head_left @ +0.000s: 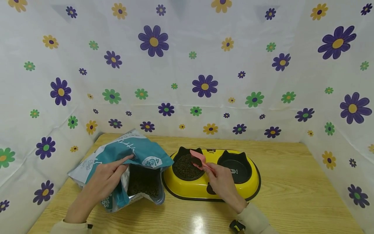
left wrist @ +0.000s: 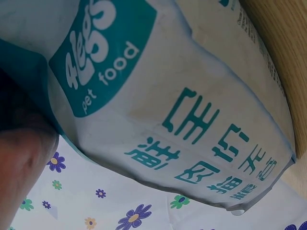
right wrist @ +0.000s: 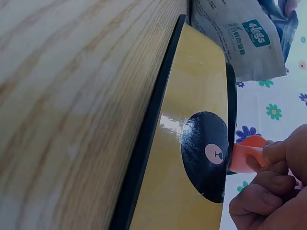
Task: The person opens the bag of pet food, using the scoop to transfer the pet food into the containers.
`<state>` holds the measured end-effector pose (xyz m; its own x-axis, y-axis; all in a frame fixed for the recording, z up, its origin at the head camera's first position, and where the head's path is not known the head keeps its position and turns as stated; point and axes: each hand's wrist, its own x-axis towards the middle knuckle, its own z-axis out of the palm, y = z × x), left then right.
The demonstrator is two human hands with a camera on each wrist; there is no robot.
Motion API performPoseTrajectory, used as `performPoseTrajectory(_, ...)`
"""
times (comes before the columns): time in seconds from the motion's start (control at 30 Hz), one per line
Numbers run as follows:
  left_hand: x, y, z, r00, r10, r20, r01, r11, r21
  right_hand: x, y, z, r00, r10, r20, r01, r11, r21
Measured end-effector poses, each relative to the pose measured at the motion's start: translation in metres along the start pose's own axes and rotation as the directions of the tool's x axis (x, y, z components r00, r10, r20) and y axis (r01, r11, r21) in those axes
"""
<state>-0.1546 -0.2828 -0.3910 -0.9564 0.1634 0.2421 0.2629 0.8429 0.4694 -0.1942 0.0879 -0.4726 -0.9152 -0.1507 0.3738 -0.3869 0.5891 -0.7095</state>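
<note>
Fingers of right hand (head_left: 221, 179) pinch pink scoop (head_left: 200, 155); left hand (head_left: 105, 177) grips bag (head_left: 114, 152) beside yellow feeder (head_left: 187, 189); flowered sheet (head_left: 178, 68) behind.

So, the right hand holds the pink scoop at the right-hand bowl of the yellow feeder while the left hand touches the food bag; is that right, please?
Not the right-hand bowl: the head view shows the right hand holding the pink scoop at the left-hand bowl. The left hand does touch the food bag.
</note>
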Motion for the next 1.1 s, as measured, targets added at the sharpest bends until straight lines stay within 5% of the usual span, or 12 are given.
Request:
performPoseTrajectory(0.47,-0.0004,-0.0024,0.0014,1.0,0.018,-0.004,-0.018,1.0,-0.008,-0.0015,0.0001,0.0006,0.995,-0.093,-0.046,0.088,0.991,-0.1)
performPoseTrajectory(1.1,-0.001,-0.0011,0.0009,1.0,0.016,0.003,-0.016,1.0,0.0,-0.0054,-0.0003,-0.0039,0.989,-0.114,-0.094,0.097,0.98,-0.174)
